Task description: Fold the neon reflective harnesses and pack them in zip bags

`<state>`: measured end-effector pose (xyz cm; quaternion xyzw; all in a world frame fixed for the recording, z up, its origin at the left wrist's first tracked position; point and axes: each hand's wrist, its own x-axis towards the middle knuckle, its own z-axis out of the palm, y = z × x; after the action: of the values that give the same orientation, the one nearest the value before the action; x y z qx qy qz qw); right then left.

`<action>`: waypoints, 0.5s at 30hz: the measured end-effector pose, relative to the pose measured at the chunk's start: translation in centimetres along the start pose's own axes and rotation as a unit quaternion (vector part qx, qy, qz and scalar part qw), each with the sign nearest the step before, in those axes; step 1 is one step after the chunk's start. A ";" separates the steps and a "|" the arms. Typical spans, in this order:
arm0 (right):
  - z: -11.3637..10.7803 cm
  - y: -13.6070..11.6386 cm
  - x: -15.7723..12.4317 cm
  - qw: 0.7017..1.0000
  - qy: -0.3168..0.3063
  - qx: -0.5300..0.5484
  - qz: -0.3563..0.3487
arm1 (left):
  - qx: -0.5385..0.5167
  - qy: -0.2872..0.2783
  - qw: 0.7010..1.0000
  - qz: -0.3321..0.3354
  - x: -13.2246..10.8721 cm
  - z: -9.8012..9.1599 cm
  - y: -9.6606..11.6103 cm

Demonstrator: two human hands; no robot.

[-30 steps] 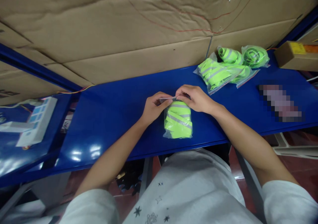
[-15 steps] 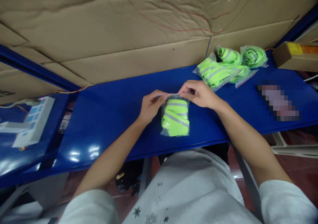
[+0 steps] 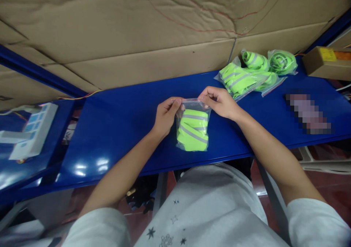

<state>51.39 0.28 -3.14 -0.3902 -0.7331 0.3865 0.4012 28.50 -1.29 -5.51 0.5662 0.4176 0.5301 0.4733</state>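
Glossy plastic bag [image 3: 194, 106], shiny tabletop [image 3: 123, 117], matt cardboard [image 3: 131, 35]

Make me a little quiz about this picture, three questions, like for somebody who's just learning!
1. True or false: the left hand and the right hand both pinch the top of the clear bag.
2. What colour is the striped material inside that bag, besides its grey stripes? A: red. B: yellow-green. C: purple.
3. Fill in: the cardboard box is at the picture's ___ edge.

Key: 1 true; 2 B; 3 right.
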 end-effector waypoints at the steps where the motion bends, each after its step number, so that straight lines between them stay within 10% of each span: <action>1: 0.1 0.0 0.0 1.000 -0.001 -0.004 -0.007 | 0.005 0.000 1.000 0.004 0.0 0.0 0.1; 15: -0.2 -0.1 0.0 0.991 -0.005 -0.088 -0.099 | 0.134 -0.039 0.984 0.111 0.3 -0.3 -0.8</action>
<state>51.53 0.25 -2.95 -0.3477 -0.8012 0.2809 0.3978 28.20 -0.80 -6.28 0.6874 0.4006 0.4961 0.3476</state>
